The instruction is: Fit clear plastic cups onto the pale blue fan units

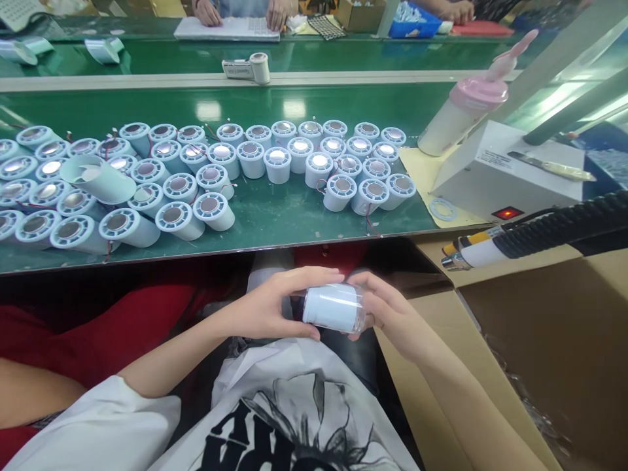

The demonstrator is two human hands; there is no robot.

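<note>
Below the table edge, over my lap, I hold a white cylindrical part (332, 306) lying on its side. My left hand (275, 302) wraps its left end, thumb underneath and fingers over the top. My right hand (387, 313) grips the right end, where a clear film seems to cover the cylinder. Both hands are closed on it. Several identical white cylinders (210, 171) with shiny round tops and thin red wires stand crowded on the green table (275, 216) in front of me.
A white heat-gun box (505, 173) with a red lit switch sits at the right, its nozzle (471, 252) pointing left over a cardboard box (549, 340). A pink-capped bottle (461, 114) leans on it. Another person's hands (267, 13) work across the belt.
</note>
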